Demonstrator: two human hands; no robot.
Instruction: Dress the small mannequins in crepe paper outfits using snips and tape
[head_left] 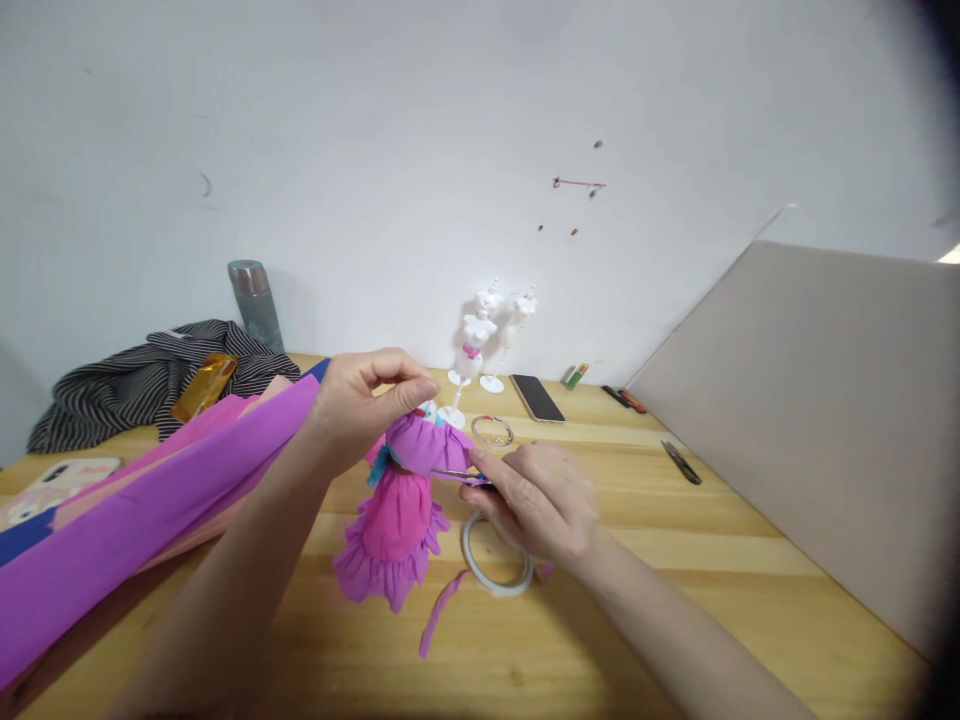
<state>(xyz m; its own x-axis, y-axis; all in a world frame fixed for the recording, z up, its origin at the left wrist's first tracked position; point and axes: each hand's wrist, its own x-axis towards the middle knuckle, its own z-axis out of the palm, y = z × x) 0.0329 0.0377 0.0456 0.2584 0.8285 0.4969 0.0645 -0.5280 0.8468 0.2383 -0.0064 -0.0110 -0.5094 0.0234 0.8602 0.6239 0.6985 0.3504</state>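
Observation:
A small dress form [426, 410] in a pink and purple crepe-paper dress [394, 515] stands over the table in front of me. My left hand [379, 400] is closed at its top, thumb and fingers pinching near the neck. The purple upper ruffle [424, 443] hangs just below those fingers, with a blue piece at the left of the waist. My right hand [536, 500] grips small scissors [454, 474], whose blades lie along the ruffle's lower edge. Most of their handles are hidden by my fingers. A roll of white tape [497, 590] and a purple paper strip [441, 612] lie below.
Purple and pink crepe-paper sheets [165, 490] fill the left side, near striped cloth [135, 385] and a bottle [255, 305]. White dress forms [478, 330] stand by the wall. A phone [538, 398], a bangle-like ring [493, 431] and thread snips [681, 462] lie rightward, before a pale panel [810, 400].

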